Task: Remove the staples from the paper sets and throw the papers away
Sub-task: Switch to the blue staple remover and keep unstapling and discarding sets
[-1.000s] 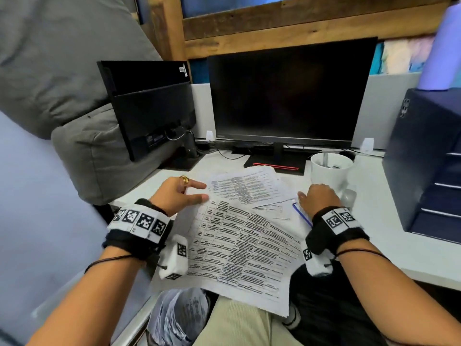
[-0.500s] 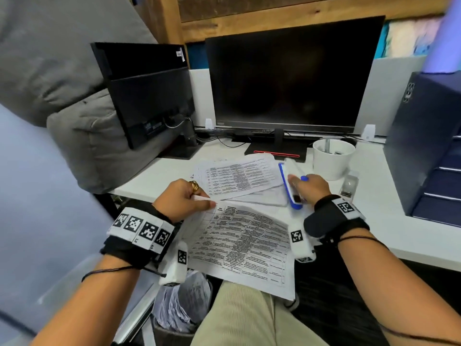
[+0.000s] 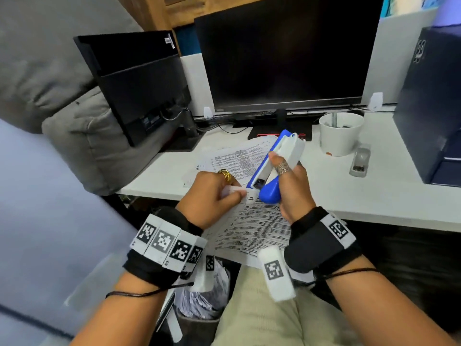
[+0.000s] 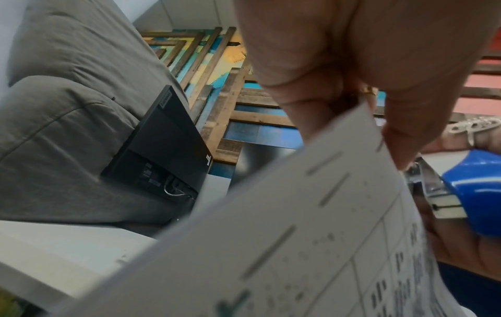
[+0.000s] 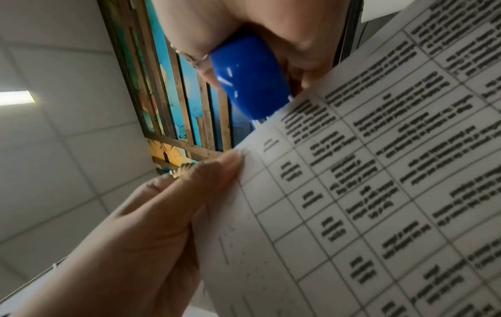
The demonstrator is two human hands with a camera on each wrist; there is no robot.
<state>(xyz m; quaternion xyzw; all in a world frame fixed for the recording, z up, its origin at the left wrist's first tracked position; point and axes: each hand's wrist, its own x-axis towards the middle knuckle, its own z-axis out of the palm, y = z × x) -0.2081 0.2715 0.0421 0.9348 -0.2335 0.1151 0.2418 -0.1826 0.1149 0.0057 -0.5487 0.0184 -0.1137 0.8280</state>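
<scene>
Paper like this is light, limp and quick to tear, so your grip has to sit right at the stapled corner. Your left hand already does that: thumb and curled fingers pinch the top corner of the paper set, which hangs off the desk edge over your lap. In the left wrist view several staples run along that margin, more than 1, so expect to work down the edge. Your right hand is wrapped around the blue and white staple remover, fingers closed on its body, nose down and touching the corner just beside your left thumb.

The tool is rigid and smooth plastic; hold it low near the nose for control. Keep the sheets taut between pinch and tool, or the pages will likely rip around the staple legs. Whether its nose is under a staple, I cannot tell.

More papers lie on the desk behind; a bin of crumpled sheets sits below your left wrist.
</scene>
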